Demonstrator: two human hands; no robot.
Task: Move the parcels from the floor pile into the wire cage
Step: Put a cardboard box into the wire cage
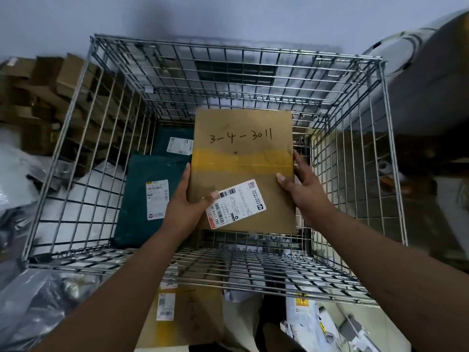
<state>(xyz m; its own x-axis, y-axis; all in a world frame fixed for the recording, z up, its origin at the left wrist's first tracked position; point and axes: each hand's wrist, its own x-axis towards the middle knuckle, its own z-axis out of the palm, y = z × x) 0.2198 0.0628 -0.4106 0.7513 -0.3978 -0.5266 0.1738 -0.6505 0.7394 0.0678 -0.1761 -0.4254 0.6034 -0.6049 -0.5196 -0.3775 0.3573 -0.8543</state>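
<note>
My left hand [186,212] and right hand [304,191] grasp the cardboard parcel [242,158] by opposite edges, keeping it level, apparently above the wire cage [236,64] floor.

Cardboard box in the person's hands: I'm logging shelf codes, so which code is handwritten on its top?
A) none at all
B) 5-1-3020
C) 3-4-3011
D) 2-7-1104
C: the cardboard box, gripped by the left hand and right hand over the wire cage, shows 3-4-3011 in dark marker above a yellow tape band.
</note>
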